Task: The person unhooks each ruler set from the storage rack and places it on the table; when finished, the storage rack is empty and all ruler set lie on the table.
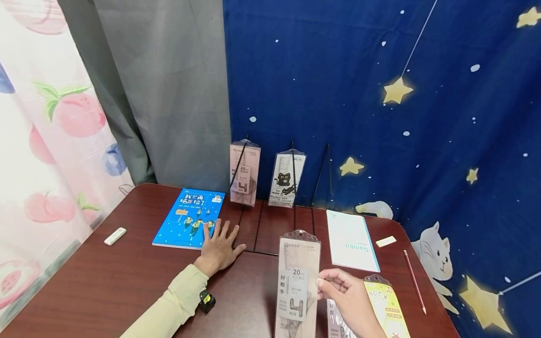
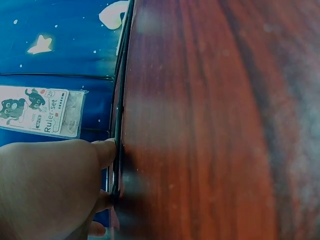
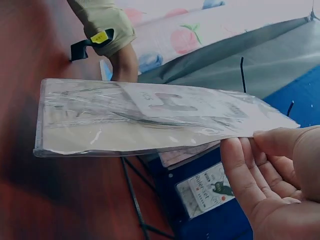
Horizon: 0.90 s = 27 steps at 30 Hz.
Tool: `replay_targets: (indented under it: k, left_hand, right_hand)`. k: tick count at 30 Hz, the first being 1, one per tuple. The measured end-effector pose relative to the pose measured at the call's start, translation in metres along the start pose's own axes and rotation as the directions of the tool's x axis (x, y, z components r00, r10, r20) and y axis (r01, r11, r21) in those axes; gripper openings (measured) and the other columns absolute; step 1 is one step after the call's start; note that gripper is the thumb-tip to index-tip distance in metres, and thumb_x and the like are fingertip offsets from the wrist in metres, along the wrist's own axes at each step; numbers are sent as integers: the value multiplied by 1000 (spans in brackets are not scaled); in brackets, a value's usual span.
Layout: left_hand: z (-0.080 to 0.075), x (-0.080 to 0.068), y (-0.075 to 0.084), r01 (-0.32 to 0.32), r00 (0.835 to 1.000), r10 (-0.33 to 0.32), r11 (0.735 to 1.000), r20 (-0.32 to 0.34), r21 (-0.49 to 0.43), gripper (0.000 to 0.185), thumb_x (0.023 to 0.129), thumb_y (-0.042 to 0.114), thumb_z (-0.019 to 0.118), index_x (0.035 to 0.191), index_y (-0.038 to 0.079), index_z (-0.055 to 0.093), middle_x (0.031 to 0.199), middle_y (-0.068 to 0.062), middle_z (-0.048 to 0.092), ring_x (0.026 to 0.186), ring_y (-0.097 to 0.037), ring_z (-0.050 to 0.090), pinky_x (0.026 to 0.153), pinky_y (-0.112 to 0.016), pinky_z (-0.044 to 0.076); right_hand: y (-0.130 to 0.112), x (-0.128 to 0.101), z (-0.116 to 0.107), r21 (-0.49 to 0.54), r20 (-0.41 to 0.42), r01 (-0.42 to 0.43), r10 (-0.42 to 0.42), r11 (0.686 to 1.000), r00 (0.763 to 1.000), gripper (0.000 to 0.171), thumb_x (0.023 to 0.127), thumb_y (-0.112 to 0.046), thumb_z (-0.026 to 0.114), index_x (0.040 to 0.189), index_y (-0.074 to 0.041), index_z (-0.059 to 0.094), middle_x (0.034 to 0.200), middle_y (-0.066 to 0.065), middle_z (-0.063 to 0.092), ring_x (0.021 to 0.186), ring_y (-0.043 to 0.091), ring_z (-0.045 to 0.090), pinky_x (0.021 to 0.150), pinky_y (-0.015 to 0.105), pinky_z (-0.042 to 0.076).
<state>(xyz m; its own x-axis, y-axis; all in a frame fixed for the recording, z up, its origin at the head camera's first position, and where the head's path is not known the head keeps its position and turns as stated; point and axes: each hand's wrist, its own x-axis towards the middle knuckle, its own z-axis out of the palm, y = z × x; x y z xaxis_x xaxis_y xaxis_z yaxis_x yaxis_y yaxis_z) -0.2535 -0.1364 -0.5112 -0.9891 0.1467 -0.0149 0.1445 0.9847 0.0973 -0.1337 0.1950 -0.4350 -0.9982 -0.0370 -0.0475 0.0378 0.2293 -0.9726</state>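
Observation:
My right hand (image 1: 348, 295) pinches the right edge of a pink ruler set pack (image 1: 297, 286) between thumb and fingers, holding it upright above the table. In the right wrist view the same clear-sleeved pack (image 3: 150, 117) stretches out from the fingertips. My left hand (image 1: 220, 249) lies with spread fingers at the lower right corner of a blue book (image 1: 188, 218), beside the black wire rack (image 1: 262, 252). On the rack hang another pink ruler set (image 1: 244, 176) and a white cat-print ruler set (image 1: 287, 178); the third hook (image 1: 323, 173) is bare.
Under and beside my right hand lie a yellow pack (image 1: 386, 305) and another pink pack (image 1: 334, 319). A white Gambit notebook (image 1: 352, 239), an eraser (image 1: 386, 241) and a red pencil (image 1: 415, 281) lie on the right. Far left is a white eraser (image 1: 115, 236). Curtains (image 1: 186, 94) stand behind the table.

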Motion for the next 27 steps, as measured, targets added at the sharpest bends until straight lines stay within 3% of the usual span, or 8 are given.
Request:
replay_targets:
  k: [8, 12, 18, 27]
  left_hand:
    - [-2, 0, -1, -5, 1000, 5, 1000, -10, -16, 65, 106, 52, 48, 159, 13, 43, 166, -21, 36, 159, -46, 20, 123, -75, 7]
    - [-1, -1, -1, -3, 1000, 3, 1000, 4, -11, 65, 107, 52, 46, 159, 14, 42, 166, -20, 35, 159, -45, 19, 123, -75, 7]
    - [-1, -2, 0, -4, 1000, 4, 1000, 5, -10, 65, 107, 52, 46, 159, 14, 42, 166, -20, 36, 159, -46, 19, 122, -75, 8]
    - [-2, -1, 0, -2, 1000, 2, 1000, 4, -16, 65, 107, 52, 46, 159, 13, 42, 166, -21, 36, 159, -46, 19, 123, -75, 7]
  right_hand:
    - [23, -5, -4, 72, 53, -149, 145, 986, 988, 31, 95, -11, 74, 114, 12, 68, 86, 1, 71, 74, 12, 73, 75, 28, 63]
    - [36, -4, -3, 73, 25, -197, 196, 978, 980, 30, 93, -11, 76, 113, 11, 69, 86, 3, 72, 73, 13, 74, 74, 28, 64]
    - [52, -1, -2, 26, -16, -211, 212, 977, 977, 28, 93, -7, 75, 113, 12, 69, 92, 8, 75, 75, 13, 76, 73, 29, 64]
    - [70, 4, -2, -20, 10, -245, 245, 969, 969, 30, 93, 1, 69, 119, 17, 65, 90, 8, 74, 76, 15, 75, 71, 29, 64]
